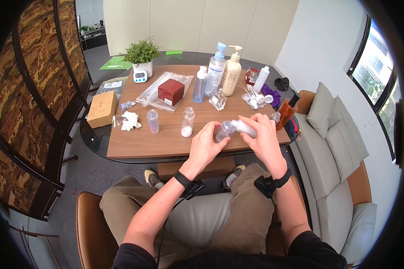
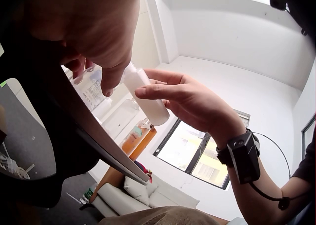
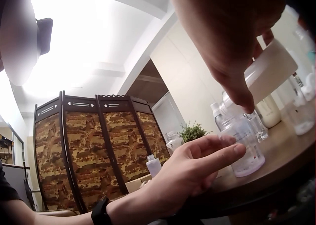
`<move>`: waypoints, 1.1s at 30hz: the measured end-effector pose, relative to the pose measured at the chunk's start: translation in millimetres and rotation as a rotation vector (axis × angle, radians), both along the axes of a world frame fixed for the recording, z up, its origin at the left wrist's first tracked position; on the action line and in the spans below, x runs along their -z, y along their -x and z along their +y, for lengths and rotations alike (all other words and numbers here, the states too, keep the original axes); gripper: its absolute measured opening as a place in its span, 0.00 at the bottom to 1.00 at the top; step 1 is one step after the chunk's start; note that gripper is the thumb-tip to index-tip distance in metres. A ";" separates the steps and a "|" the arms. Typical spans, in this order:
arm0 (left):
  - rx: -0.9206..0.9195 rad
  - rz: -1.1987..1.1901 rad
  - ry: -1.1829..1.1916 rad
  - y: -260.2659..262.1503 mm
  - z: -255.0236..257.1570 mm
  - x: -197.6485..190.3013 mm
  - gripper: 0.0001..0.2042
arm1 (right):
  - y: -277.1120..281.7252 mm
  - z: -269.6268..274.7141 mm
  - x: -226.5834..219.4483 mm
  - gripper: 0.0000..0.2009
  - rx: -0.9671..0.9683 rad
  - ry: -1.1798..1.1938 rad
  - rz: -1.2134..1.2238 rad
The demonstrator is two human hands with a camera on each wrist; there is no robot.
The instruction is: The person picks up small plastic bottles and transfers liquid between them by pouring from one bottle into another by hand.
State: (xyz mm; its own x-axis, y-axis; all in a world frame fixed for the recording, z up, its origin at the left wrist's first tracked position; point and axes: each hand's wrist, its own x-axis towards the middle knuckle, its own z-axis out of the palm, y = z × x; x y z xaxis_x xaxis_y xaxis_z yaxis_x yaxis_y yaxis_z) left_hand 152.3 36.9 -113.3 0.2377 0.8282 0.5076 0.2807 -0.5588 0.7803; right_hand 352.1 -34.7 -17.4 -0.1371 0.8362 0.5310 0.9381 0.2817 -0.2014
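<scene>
My right hand [image 1: 265, 140] grips a white bottle [image 1: 245, 128], tipped over so that its neck is at the mouth of a clear plastic bottle [image 3: 248, 158]. That clear bottle stands upright near the table's front edge, with my left hand [image 1: 205, 144] around its side. In the left wrist view, the right thumb and fingers wrap the white bottle's body [image 2: 150, 104]. To the left of my left hand stand an uncapped clear bottle [image 1: 187, 127] with white contents at its bottom and a small translucent bottle [image 1: 153, 122].
Behind the hands stand a blue pump bottle [image 1: 199, 87], a cream pump bottle [image 1: 231, 74] and a glass perfume bottle [image 1: 217, 101]. A dark red box [image 1: 171, 92] lies on a plastic bag. An amber pump bottle [image 1: 286, 113] is at the right. Crumpled tissue [image 1: 130, 121] lies left.
</scene>
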 end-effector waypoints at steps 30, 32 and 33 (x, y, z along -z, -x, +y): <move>0.005 -0.008 0.007 0.3 -0.4 -0.7 0.25 | 3.2 0.2 -5.5 0.27 -0.006 -0.007 -0.010; 0.004 -0.010 -0.003 0.6 -0.9 -2.4 0.25 | 3.8 0.0 -6.4 0.27 0.000 0.003 -0.019; 0.005 -0.004 0.013 0.8 -1.4 -3.1 0.25 | 3.9 -0.2 -6.8 0.27 0.001 0.002 -0.019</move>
